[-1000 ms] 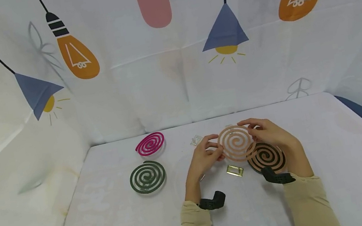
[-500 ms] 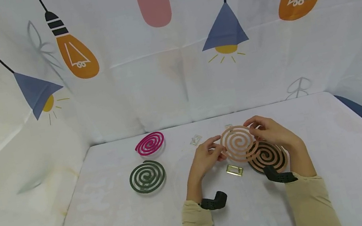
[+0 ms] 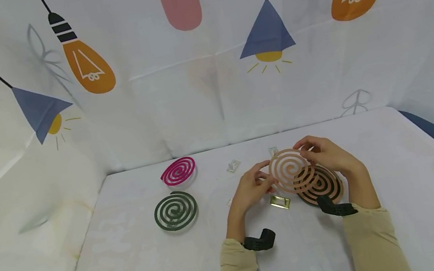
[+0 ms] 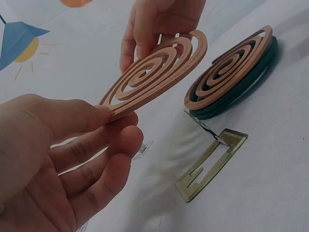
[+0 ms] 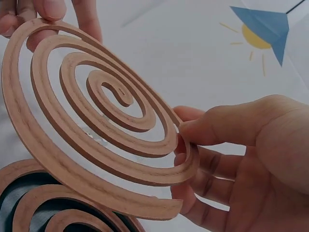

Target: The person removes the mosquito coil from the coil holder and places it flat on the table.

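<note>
the left hand (image 3: 250,189) pinches one edge of a tan coil (image 4: 141,74), thumb on top, with its other fingers spread loosely below. the right hand (image 3: 325,153) pinches the opposite edge between thumb and fingers. both grips are narrow, closed to the thickness of the flat spiral, and the coil hangs tilted between them, off the table (image 3: 144,269).

just under it, toward the person's right, a lower tan coil (image 4: 193,100) lies on a dark green coil (image 4: 269,63). the held coil overlaps this pair in the head view, but the left wrist view shows them apart. a gold metal stand (image 3: 280,202) lies near the pair. beyond the hands are two clear pieces (image 3: 233,166), too small to make out well. farther left, a green coil (image 3: 174,211) and a pink coil (image 3: 178,171) lie well apart from the hands.

the step in hand seems to be handling this one coil in the air, apart from the pair. the next move, i judge, calls for both pinches to work evenly, as such a thin, open spiral could flex or snap if one side pulled harder.
</note>
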A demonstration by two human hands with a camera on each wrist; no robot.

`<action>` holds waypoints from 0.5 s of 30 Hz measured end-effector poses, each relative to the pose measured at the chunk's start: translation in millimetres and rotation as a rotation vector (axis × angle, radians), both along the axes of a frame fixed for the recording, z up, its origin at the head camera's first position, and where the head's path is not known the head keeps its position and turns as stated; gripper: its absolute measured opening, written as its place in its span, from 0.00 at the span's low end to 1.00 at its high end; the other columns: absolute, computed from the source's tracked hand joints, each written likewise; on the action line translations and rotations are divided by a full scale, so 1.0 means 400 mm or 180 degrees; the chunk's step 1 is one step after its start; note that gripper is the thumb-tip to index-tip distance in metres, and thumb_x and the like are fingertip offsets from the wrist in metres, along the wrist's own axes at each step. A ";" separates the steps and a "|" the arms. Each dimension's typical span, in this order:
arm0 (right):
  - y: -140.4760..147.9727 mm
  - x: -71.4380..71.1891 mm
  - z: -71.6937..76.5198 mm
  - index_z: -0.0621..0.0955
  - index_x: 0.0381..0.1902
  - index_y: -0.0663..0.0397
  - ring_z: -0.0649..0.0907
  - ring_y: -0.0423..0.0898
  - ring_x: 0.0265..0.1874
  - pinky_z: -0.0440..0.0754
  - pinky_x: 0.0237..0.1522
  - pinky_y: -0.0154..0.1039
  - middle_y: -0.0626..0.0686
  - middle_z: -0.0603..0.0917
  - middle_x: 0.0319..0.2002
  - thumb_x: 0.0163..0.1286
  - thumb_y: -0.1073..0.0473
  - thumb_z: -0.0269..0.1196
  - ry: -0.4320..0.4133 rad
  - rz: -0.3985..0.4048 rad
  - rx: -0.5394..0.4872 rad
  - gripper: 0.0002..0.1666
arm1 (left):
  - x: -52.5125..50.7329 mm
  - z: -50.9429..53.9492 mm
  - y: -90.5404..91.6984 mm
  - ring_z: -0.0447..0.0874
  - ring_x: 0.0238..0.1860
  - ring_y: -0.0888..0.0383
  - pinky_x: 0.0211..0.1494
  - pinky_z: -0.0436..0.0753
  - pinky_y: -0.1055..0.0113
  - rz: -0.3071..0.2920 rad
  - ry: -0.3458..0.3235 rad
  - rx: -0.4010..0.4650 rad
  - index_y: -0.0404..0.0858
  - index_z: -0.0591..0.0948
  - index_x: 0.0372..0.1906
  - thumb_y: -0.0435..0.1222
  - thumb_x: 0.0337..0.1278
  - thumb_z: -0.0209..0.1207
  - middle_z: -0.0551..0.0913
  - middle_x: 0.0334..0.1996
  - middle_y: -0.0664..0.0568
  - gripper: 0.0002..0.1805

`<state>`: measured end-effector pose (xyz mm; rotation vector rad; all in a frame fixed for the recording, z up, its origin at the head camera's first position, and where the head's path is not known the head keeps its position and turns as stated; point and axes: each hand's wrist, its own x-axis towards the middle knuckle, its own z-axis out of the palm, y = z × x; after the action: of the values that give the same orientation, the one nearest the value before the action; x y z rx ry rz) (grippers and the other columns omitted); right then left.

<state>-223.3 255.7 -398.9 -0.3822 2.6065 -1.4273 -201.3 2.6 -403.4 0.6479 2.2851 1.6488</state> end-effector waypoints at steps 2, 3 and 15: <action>0.002 0.000 0.002 0.74 0.55 0.58 0.78 0.44 0.29 0.81 0.32 0.41 0.62 0.79 0.43 0.73 0.57 0.53 -0.0022 -0.0010 -0.0001 0.17 | -0.010 -0.023 0.006 0.86 0.33 0.41 0.28 0.75 0.77 0.0021 0.0014 -0.0041 0.35 0.68 0.65 0.30 0.62 0.55 0.84 0.40 0.34 0.26; 0.003 0.000 0.002 0.74 0.55 0.58 0.78 0.44 0.30 0.81 0.32 0.41 0.62 0.80 0.44 0.73 0.58 0.52 -0.0027 -0.0017 0.0011 0.17 | -0.015 -0.035 0.009 0.86 0.33 0.42 0.29 0.75 0.77 0.0046 0.0017 -0.0049 0.37 0.69 0.64 0.31 0.62 0.56 0.85 0.40 0.36 0.24; 0.008 -0.001 0.002 0.78 0.53 0.57 0.76 0.46 0.29 0.78 0.26 0.40 0.61 0.80 0.39 0.72 0.58 0.53 0.0013 -0.0046 0.0240 0.16 | -0.031 -0.096 0.044 0.87 0.34 0.46 0.33 0.82 0.74 0.0140 -0.0062 0.0026 0.37 0.75 0.58 0.34 0.62 0.57 0.85 0.39 0.39 0.19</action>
<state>-223.8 259.0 -398.0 -0.3581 2.6623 -1.3292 -213.6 20.2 -441.9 0.5846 2.2959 1.6777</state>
